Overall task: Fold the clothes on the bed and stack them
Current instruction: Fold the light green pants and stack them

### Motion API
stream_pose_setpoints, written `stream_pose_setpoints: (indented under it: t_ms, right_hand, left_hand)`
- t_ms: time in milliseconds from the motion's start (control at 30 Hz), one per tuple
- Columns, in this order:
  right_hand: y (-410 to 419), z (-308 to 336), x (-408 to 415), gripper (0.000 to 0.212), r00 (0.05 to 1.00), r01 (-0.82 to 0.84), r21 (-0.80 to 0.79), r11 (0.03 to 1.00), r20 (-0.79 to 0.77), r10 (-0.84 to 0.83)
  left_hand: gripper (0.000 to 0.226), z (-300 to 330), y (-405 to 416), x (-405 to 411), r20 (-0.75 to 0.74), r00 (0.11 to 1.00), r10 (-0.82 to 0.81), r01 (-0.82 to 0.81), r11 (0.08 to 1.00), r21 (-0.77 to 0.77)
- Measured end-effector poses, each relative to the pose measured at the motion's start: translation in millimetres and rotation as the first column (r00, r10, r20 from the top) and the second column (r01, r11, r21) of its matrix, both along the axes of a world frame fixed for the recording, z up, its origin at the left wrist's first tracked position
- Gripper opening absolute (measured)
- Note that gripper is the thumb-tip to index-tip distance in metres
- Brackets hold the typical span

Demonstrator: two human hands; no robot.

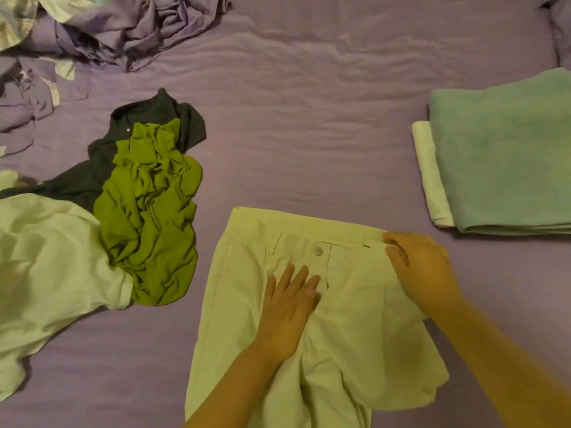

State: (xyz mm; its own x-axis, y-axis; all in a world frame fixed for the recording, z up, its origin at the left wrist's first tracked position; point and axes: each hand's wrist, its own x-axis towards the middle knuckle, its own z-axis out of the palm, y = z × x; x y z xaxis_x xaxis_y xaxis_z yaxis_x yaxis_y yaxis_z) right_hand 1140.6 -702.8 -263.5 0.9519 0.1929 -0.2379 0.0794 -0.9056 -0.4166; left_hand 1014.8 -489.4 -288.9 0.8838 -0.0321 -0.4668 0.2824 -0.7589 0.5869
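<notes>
Here the left hand [289, 307] lies flat, fingers straight and spread, pressing on the front of a pair of pale trousers [309, 319] just below the button [318, 251]. The right hand [420, 270] is at the right end of the waistband, fingers curled round the fabric there, apparently pinching the band's corner. The hands are apart, one holding the cloth down, the other gripping its edge.

The trousers lie face up on the bed [309, 118], waistband away from the person, legs running toward the bottom edge of the view; the right leg is rumpled and bunched.

By my reading, the step in hand is flattening and squaring the trousers before the first fold. The next move likely calls for carrying the gripped side across onto the other half, leg over leg, while the flat hand keeps the middle from sliding, then smoothing the rumpled leg.

Well to the right sits a folded stack: a green folded piece [506, 162] on a white folded piece [432, 177]. To the left lie unfolded items: an olive garment [151, 211] on a dark shirt [92, 174], beside a pale crumpled garment [46, 257], and further clothes heaped at the top left [108, 29].
</notes>
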Motion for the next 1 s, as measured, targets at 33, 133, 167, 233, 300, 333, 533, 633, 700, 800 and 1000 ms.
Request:
stream_pose_setpoints:
  t_ms: [33, 133, 167, 233, 300, 333, 533, 633, 700, 800, 1000]
  right_hand:
    - [8, 7, -4, 0.037, 0.999, 0.023, 0.034, 0.999, 0.032, -0.024]
    - [45, 40, -23, 0.051, 0.993, 0.041, 0.155, 0.987, 0.107, -0.058]
    - [58, 46, -35, 0.055, 0.996, 0.051, 0.205, 0.977, 0.064, -0.066]
    - [79, 43, -64, 0.066, 0.998, 0.062, 0.229, 0.971, -0.041, -0.054]
    - [86, 25, -95, 0.072, 0.994, 0.035, 0.108, 0.994, -0.105, -0.023]
    - [81, 12, -108, 0.071, 0.991, 0.016, 0.014, 1.000, -0.130, -0.014]
    - [8, -42, -159, 0.069, 0.979, -0.158, -0.271, 0.950, -0.171, 0.114]
    - [2, -47, -158, 0.073, 0.968, -0.237, -0.324, 0.916, -0.153, 0.197]
    - [3, -54, -157, 0.077, 0.970, -0.237, -0.334, 0.912, -0.136, 0.202]
    - [4, -55, -157, 0.079, 0.968, -0.241, -0.337, 0.910, -0.145, 0.202]
    - [24, -39, -161, 0.080, 0.983, -0.138, -0.329, 0.934, -0.164, 0.087]
  left_hand:
    - [0.079, 5, -2, 1, -0.025, 0.999, 0.038, -0.039, 0.998, -0.039]
    - [0.077, 19, -6, -5, -0.037, 0.999, 0.027, -0.028, 0.999, -0.030]
    - [0.078, 21, -6, -10, -0.036, 0.999, 0.012, -0.012, 1.000, -0.008]
    - [0.082, 20, -4, -24, -0.017, 0.999, -0.043, 0.044, 0.996, 0.072]
    - [0.084, 16, -2, -39, 0.006, 0.996, -0.092, 0.090, 0.986, 0.138]
    - [0.086, 13, -1, -45, 0.018, 0.995, -0.098, 0.094, 0.984, 0.153]
    - [0.094, -15, 3, -85, 0.066, 0.972, -0.224, 0.198, 0.941, 0.273]
    - [0.099, -25, 4, -96, 0.045, 0.970, -0.239, 0.209, 0.913, 0.350]
    - [0.102, -30, 4, -95, 0.034, 0.968, -0.247, 0.215, 0.896, 0.388]
    - [0.104, -34, 3, -93, 0.031, 0.967, -0.254, 0.218, 0.881, 0.419]
    - [0.046, -16, 2, -83, 0.345, 0.913, -0.216, 0.101, 0.942, 0.321]
